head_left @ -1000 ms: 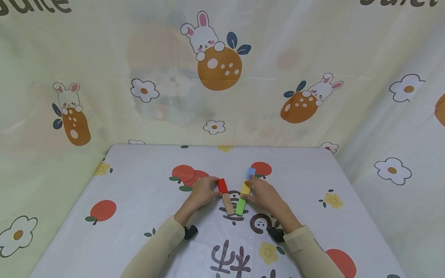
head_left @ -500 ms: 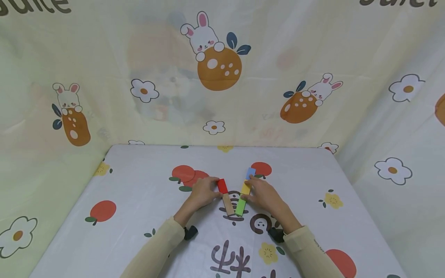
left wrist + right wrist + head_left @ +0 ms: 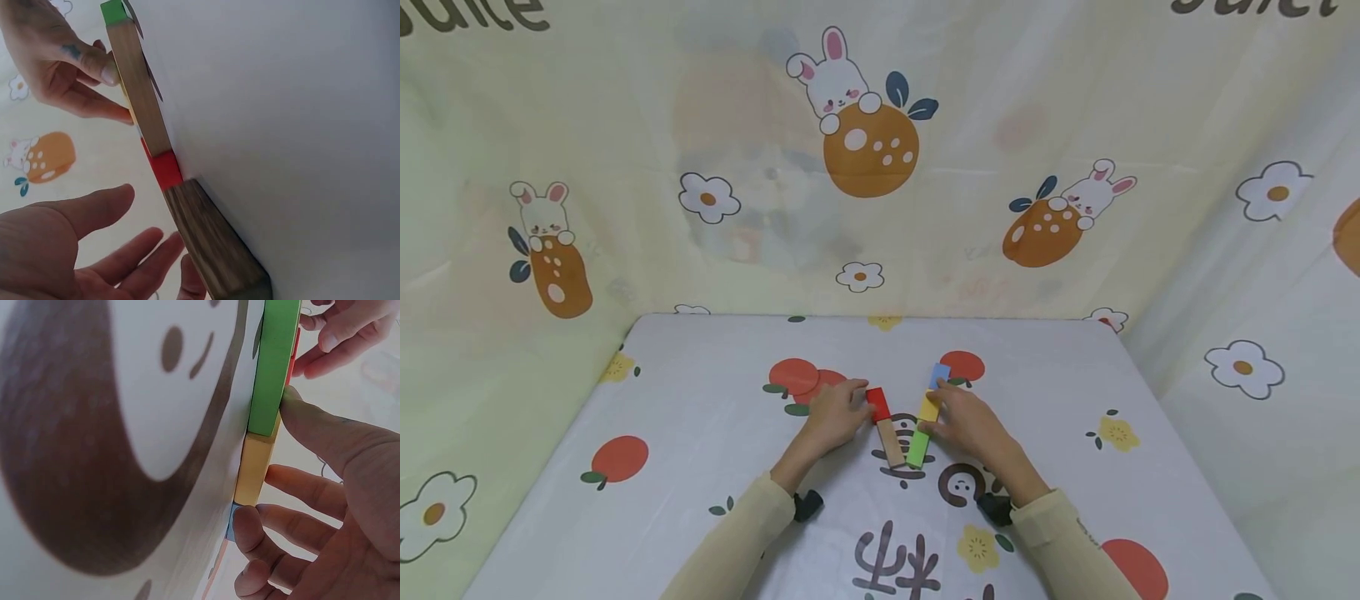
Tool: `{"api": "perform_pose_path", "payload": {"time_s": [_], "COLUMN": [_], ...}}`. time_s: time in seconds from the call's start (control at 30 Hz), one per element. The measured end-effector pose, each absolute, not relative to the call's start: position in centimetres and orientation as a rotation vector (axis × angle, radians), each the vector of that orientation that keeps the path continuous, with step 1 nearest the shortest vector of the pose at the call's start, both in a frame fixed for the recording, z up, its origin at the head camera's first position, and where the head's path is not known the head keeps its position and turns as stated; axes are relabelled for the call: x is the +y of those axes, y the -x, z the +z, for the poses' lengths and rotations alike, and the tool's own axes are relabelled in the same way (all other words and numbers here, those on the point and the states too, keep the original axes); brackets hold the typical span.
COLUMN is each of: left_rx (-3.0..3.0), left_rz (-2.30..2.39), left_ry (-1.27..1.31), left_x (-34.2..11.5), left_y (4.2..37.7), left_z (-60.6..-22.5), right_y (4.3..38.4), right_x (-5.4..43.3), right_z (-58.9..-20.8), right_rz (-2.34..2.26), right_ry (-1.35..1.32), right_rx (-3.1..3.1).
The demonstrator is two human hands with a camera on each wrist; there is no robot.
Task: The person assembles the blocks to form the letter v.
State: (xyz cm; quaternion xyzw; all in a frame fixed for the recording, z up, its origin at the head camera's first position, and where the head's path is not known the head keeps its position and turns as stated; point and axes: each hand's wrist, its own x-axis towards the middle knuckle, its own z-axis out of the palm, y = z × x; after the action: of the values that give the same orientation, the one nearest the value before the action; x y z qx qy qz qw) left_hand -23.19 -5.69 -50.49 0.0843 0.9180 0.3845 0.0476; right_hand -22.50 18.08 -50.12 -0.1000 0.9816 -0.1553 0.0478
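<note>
My left hand [image 3: 837, 414] has moved slightly off the red block [image 3: 877, 404]; its thumb and fingers are apart in the left wrist view. A dark brown wooden block [image 3: 212, 240] meets the red block there, in front of those fingertips; the hand hides it in the head view. A tan wooden block [image 3: 891, 443] continues the row from the red one. My right hand [image 3: 972, 421] holds the second row around the yellow block [image 3: 253, 469], its thumb at the green block [image 3: 275, 369] and fingers by the blue block [image 3: 939, 377]. The two rows form a V.
The blocks lie on a white tablecloth [image 3: 700, 417] printed with fruit, flowers and brown figures. Behind it hangs a cream curtain [image 3: 760, 275] with rabbit prints. Dark wrist cameras sit at both cuffs.
My left thumb and fingers have drawn slightly left, away from the red block. My right hand and the blocks have stayed in place.
</note>
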Motion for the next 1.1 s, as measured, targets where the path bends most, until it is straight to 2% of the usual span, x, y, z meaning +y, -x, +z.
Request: {"api": "perform_pose_path", "payload": {"time_s": [0.47, 0.8, 1.1], "left_rx": [2.840, 2.496, 2.378], "left_rz": [1.121, 1.135, 1.021], "left_ry": [-0.357, -0.605, -0.702], "left_x": [-8.9, -12.3, -13.5], "left_y": [22.8, 23.4, 23.9], "left_z": [-50.0, -49.9, -49.6], "right_y": [22.4, 22.0, 22.2], "right_x": [18.2, 18.1, 18.2], "right_z": [-50.1, -50.0, -50.2], "right_rz": [-0.492, -0.489, -0.473], "right_ry": [0.319, 0.329, 0.336], "right_rx": [2.998, 3.007, 3.011]}}
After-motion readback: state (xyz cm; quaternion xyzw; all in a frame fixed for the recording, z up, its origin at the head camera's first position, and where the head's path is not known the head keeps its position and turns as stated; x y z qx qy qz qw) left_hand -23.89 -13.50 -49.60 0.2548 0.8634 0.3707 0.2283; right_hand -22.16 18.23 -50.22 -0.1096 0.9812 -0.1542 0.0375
